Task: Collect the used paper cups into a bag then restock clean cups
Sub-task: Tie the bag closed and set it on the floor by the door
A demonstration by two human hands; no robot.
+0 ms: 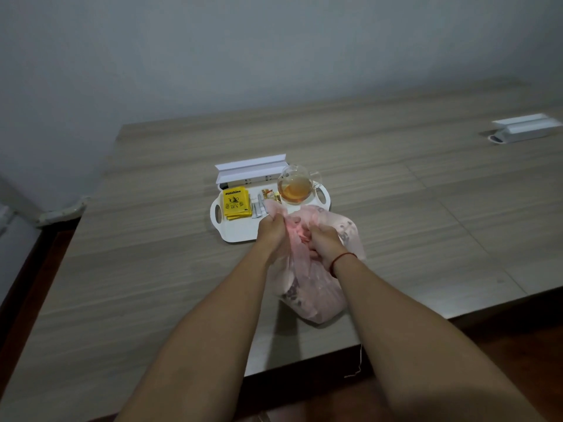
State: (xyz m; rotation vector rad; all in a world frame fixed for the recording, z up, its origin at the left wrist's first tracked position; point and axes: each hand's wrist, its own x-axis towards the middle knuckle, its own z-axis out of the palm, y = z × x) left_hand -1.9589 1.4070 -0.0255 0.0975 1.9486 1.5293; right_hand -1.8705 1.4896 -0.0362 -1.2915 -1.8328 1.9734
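On counter point(152, 269), just before white tray point(237, 234): my left hand point(272, 231) and right hand point(324, 240) each grip bunched neck of pink plastic bag point(316, 296); bag rests on counter, bulging.

You gripped the pink plastic bag point(313, 293) at its bunched top w/ both hands: left hand point(272, 229) & right hand point(323, 243) close together, fingers curled into the plastic. A red cord point(342, 257) sat on your right wrist. The bag stood on the wood-grain table point(152, 269), near the front edge. Just behind it was a white tray point(240, 233) w/ yellow tea packets point(236, 204) & a glass teapot point(297, 185) of amber liquid. An open white box point(249, 170) lay behind the tray.
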